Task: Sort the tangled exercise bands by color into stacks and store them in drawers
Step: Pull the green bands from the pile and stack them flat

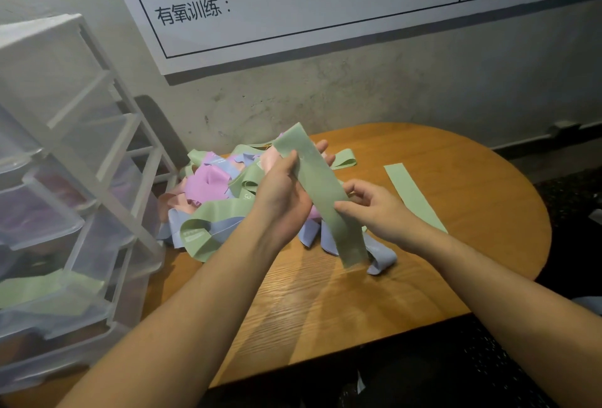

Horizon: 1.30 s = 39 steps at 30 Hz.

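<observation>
A flattened green band (321, 192) is held up over the table (456, 179), gripped near its upper end by the left hand (286, 186), thumb on the front and fingers behind, and pinched at mid-length by the right hand (371, 209); the lower end hangs free, just above the wood. Behind and to the left, the tangled pile (221, 192) of green, purple, pink and blue bands is seen, and to the right one green band (413, 196) is laid flat, prob. the start of the green stack. The drawer unit (65, 212) stands at the left, w/ something green in a lower drawer. Risk, as judged: the hanging end could be snagged on a blue loop (381, 254) beside it, so the pile gets dragged, or the band could be laid skewed on the stack if released unevenly
</observation>
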Each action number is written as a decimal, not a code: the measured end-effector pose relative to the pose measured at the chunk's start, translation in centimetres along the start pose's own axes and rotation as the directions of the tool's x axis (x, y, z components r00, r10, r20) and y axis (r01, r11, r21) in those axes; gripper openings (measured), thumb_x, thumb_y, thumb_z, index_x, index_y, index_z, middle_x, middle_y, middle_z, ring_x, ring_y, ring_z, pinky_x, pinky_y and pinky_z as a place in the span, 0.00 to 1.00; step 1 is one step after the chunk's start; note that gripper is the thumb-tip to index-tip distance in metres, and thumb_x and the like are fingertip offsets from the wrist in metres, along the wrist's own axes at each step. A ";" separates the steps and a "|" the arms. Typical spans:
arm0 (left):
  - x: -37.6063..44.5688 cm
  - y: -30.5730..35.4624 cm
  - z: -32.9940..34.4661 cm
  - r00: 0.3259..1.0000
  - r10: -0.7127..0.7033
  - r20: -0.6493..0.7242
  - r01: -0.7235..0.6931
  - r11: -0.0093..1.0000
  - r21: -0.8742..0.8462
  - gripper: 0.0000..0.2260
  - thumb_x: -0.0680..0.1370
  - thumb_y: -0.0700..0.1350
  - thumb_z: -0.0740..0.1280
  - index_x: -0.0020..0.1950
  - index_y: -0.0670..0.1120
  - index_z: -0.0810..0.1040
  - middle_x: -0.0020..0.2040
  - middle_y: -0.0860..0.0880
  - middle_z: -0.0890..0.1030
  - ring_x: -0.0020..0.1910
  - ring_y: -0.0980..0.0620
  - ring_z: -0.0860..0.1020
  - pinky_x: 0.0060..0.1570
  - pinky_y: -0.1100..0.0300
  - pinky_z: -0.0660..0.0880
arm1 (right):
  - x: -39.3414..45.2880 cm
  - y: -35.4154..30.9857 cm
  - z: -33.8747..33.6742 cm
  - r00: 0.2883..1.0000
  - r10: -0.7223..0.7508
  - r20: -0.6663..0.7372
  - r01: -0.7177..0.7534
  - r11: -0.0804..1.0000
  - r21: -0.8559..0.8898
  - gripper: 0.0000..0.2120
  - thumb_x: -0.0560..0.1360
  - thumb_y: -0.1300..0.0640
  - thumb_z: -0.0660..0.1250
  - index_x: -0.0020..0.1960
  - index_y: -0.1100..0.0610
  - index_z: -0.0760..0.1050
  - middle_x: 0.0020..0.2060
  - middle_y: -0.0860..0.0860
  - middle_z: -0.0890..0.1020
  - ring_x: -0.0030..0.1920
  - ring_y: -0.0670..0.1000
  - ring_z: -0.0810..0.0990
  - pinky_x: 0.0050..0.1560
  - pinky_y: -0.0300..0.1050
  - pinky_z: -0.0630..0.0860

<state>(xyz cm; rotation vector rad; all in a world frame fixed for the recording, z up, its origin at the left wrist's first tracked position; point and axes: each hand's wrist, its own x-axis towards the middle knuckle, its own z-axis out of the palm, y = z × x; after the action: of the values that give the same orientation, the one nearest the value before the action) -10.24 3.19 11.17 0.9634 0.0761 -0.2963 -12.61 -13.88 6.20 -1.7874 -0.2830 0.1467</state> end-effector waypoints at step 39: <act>20.3 -12.0 7.9 0.996 0.069 -0.062 -0.008 0.731 0.682 0.08 0.82 0.35 0.63 0.60 0.43 0.73 0.49 0.40 0.81 0.39 0.48 0.81 0.40 0.55 0.82 | -5.9 10.3 -14.9 0.832 0.491 -0.259 -0.517 0.855 -0.040 0.13 0.77 0.59 0.70 0.61 0.54 0.75 0.47 0.54 0.84 0.45 0.53 0.84 0.47 0.52 0.81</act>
<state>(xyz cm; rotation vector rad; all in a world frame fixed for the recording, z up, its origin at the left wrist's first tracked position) 5.32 -14.06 2.16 1.7196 0.0202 -0.2460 -13.41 -31.70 -0.61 -1.9338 0.3744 0.2917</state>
